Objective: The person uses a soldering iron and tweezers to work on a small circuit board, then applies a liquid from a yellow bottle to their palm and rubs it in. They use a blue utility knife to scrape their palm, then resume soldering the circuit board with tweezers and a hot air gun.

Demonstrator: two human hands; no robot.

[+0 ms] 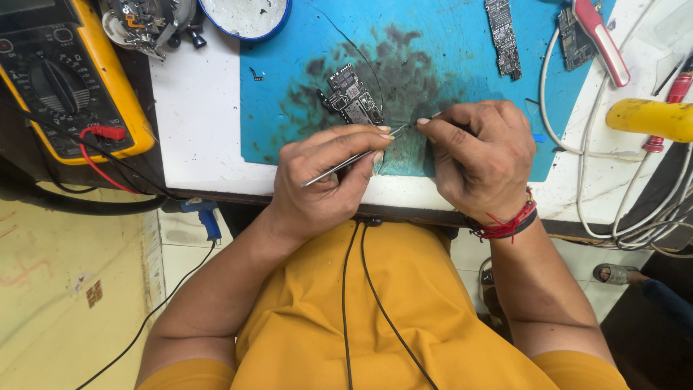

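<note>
At centre frame, your left hand (325, 180) grips thin steel tweezers (354, 159) and your right hand (480, 155) pinches a slim dark tool (426, 120) over the stained blue rubber mat (433, 43).

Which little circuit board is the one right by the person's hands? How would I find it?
Start at the big blue mat on the white table. Go to its dark sooty patch, just above the left hand and right hand. The circuit board lies tilted there; the other boards sit at the mat's far edge.

A yellow multimeter (61, 79) is sitting at the desk's (195, 123) left edge — red lead plugged in — while a blue-rimmed dish (245, 16) is resting nearby.
</note>
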